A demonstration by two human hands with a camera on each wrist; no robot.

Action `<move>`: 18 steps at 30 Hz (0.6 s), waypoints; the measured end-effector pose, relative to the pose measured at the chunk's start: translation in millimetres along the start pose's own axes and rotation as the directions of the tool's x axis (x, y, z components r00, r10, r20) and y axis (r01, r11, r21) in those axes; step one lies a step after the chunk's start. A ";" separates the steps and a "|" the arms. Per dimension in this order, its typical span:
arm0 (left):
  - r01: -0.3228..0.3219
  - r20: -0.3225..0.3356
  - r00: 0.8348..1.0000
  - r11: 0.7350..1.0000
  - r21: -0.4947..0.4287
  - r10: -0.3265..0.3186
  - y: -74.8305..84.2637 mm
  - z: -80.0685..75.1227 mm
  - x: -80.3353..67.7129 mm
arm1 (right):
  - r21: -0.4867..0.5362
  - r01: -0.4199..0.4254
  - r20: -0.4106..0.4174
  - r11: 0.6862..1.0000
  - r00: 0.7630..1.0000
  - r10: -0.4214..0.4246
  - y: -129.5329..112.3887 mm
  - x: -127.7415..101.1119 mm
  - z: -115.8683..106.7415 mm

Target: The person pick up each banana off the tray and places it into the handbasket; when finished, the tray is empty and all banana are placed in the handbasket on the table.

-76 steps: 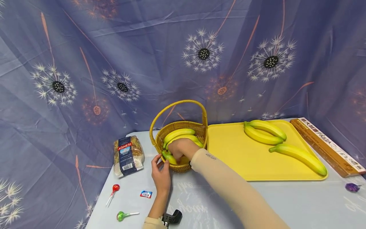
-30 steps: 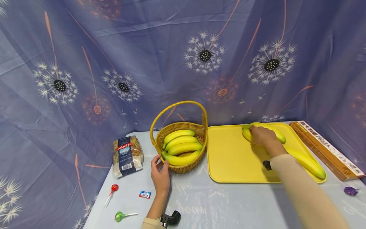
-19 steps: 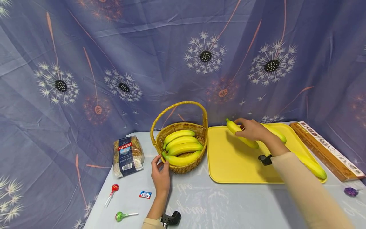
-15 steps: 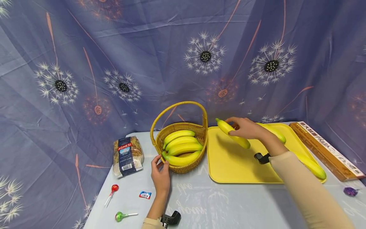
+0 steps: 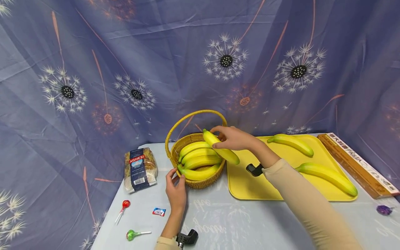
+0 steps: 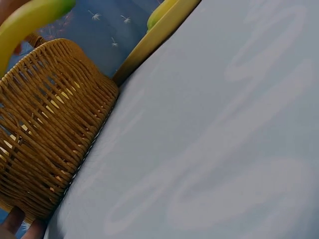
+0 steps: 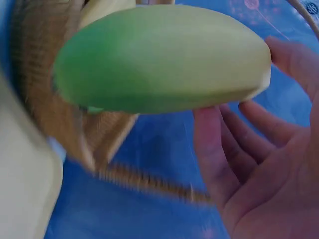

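My right hand [image 5: 234,138] pinches a banana [image 5: 229,155] between thumb and fingers, above the right side of the wicker basket [image 5: 204,184]. In the right wrist view the green-tipped end of this banana [image 7: 149,59] faces the camera. Several more bananas [image 5: 200,161] lie side by side in the basket. My left hand [image 5: 176,191] holds the basket at its left front rim, and two of its fingertips show against the woven wall [image 6: 55,119] in the left wrist view. Two bananas, one farther back [image 5: 292,143] and one nearer [image 5: 328,176], lie on the yellow tray [image 5: 259,185].
A bag of Agnesi pasta [image 5: 140,170] stands left of the basket. In front lie a red lollipop [image 5: 125,205], a green lollipop [image 5: 132,235] and a small wrapped sweet [image 5: 159,211]. A long pasta box [image 5: 359,165] and a purple item [image 5: 384,209] are at the right.
My right hand left the basket, took a banana from the back of the tray and carried it left to the basket. My left hand stayed at the basket's rim.
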State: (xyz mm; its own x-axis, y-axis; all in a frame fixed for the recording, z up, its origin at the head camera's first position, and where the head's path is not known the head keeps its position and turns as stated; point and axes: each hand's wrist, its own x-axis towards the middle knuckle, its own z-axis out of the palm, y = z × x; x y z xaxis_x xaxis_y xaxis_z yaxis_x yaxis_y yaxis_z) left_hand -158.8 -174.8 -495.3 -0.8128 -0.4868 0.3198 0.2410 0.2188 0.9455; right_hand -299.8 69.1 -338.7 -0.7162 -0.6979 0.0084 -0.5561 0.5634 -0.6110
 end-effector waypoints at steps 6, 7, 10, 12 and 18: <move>0.011 0.011 1.000 1.000 -0.007 -0.011 2.2 1.9 -0.7 | -0.063 -0.100 -0.070 0.993 0.993 0.096 -13.0 55.5 36.0; 0.012 0.010 1.000 1.000 -0.008 -0.012 2.7 2.1 -0.5 | -0.072 -0.124 -0.081 0.990 0.990 0.118 -15.5 64.7 42.7; 0.013 -0.004 1.000 1.000 -0.010 -0.013 -1.8 2.4 1.3 | -0.054 -0.183 -0.094 0.982 0.980 0.178 -21.9 87.9 60.6; 0.017 -0.011 1.000 1.000 -0.015 -0.017 -12.7 3.3 3.7 | -0.054 -0.235 -0.089 0.971 0.969 0.230 -24.7 98.8 70.9; 0.017 -0.027 1.000 1.000 0.002 -0.017 -34.5 5.0 7.5 | -0.140 -0.317 -0.101 0.938 0.947 0.305 -34.9 113.4 101.5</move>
State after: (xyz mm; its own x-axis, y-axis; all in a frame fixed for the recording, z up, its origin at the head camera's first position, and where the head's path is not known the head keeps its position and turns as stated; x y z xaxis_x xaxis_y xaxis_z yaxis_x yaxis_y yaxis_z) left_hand -175.9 -181.7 -525.8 -0.8023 -0.5128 0.3054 0.2260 0.2125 0.9507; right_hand -318.8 -74.6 -396.8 -0.8904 -0.4443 -0.0984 -0.3538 0.8118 -0.4646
